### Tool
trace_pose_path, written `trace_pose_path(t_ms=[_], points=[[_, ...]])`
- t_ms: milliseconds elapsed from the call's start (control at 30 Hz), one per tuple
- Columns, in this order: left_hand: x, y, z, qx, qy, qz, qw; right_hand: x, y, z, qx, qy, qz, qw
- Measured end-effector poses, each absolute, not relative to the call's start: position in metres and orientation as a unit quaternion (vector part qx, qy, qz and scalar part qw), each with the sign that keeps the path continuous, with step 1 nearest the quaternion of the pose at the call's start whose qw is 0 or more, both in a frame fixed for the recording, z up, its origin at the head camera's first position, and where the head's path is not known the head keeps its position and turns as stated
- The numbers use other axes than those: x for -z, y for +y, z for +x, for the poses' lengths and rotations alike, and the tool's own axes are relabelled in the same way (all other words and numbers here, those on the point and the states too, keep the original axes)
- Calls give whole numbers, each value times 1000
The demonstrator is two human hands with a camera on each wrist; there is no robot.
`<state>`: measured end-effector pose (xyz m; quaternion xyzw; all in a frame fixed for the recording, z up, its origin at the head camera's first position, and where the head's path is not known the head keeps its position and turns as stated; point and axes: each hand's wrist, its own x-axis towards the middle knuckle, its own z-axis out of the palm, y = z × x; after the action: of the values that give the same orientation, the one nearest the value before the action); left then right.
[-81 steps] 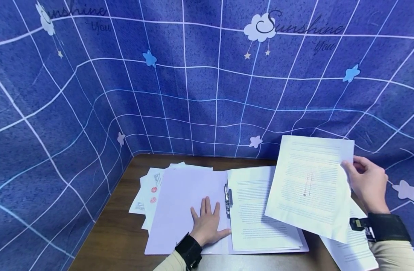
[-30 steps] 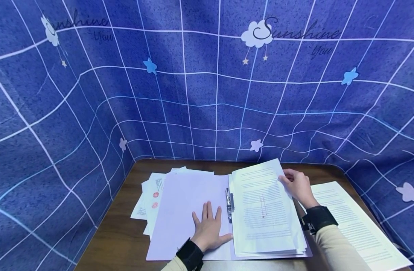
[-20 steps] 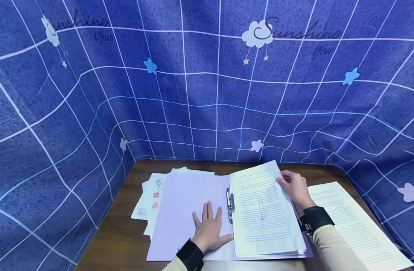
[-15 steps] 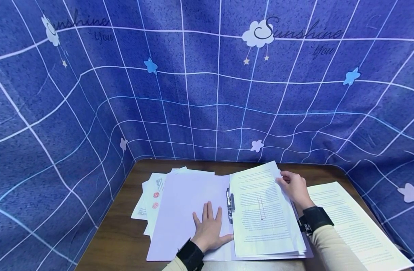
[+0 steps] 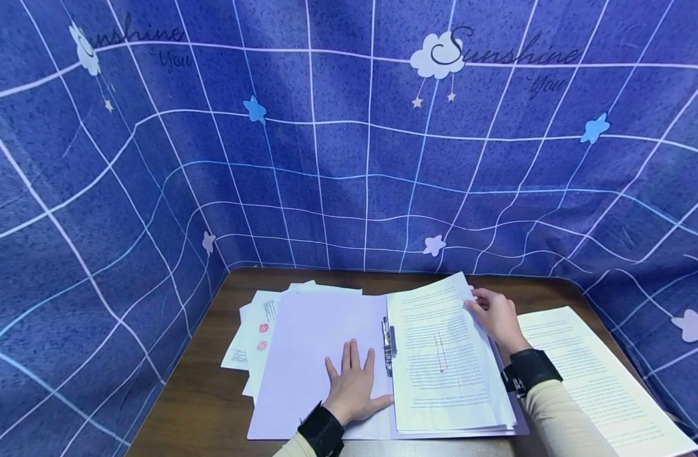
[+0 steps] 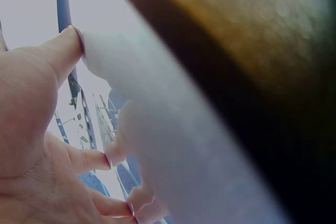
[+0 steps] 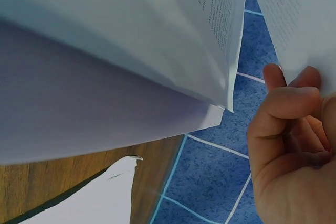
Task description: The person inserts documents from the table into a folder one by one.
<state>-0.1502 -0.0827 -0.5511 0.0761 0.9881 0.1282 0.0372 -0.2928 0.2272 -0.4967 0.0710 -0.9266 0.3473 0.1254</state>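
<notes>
Fingers (image 5: 476, 303) pinching top sheet (image 5: 443, 355) (far corner)

The backdrop (image 5: 349, 127) is dark blue with a white grid, stars and clouds. The folder (image 5: 309, 355) is pale lilac, the papers (image 5: 446, 362) white with grey text, the surface (image 5: 212, 406) dark brown.

One head view over the worktop, two wrist views pressed close to the paper.

The head camera looks forward and down across the worktop (image 5: 200, 381) toward the blue curtain (image 5: 349, 158). The left wrist camera sits almost against the lilac folder (image 6: 173, 145), blurred, facing along the palm. The right wrist camera looks up from under the printed sheets (image 7: 157, 30). All three views share the folder.
</notes>
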Motion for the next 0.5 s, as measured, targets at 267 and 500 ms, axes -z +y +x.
trace_pose_path(t_ms=[267, 500], points=[[552, -82, -151, -127, 988, 75, 40, 501, 230, -292, -340, -926, 83, 142], [551, -83, -151, -132, 988, 73, 44, 502, 233, -288, -316, -933, 112, 131]])
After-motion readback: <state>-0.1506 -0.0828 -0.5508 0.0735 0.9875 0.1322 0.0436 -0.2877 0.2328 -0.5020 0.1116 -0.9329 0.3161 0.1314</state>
